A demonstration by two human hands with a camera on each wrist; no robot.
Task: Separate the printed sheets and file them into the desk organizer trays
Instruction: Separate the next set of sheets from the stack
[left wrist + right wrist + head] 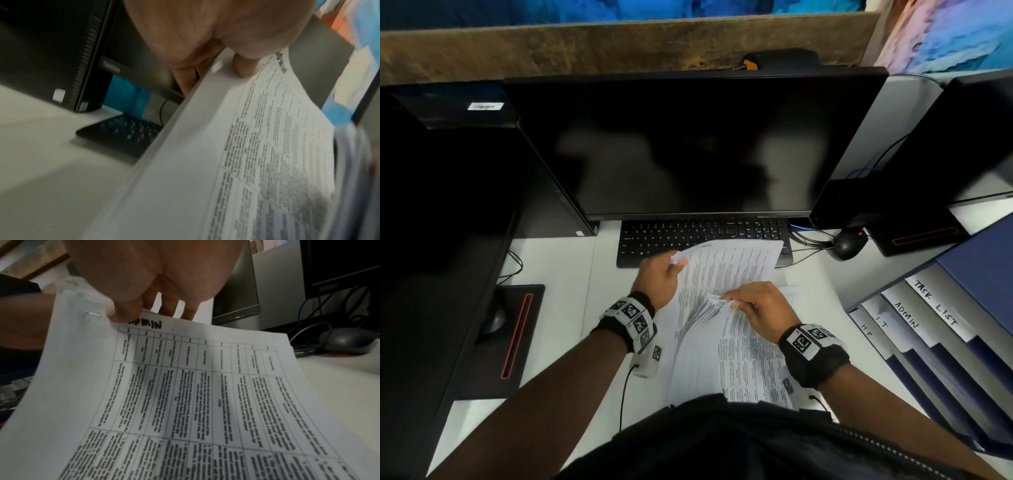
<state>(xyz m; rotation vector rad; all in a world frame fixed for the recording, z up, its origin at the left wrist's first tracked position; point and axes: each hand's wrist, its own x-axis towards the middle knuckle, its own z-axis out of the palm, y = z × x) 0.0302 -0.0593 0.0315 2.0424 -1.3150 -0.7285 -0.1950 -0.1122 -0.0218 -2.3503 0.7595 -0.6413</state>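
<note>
Both hands are on the stapled bundle of printed sheets (726, 308) at the centre of the white desk (551, 308). My left hand (659, 274) pinches the far-left corner of a lifted sheet (267, 129), thumb on top; my right hand (760, 305) pinches the bunched corner where a staple (95, 314) shows. The bundle's long axis runs from 6 toward 12 o'clock, its far end over the keyboard (688, 236). The desk organizer (962, 342) stands at 3 o'clock, so the right hand is nearer. Handwritten tray labels read HR, IT, ADMIN, TASK LIST. The right wrist view shows the sheet headed ADMIN. The monitor's badge is too blurred to read.
</note>
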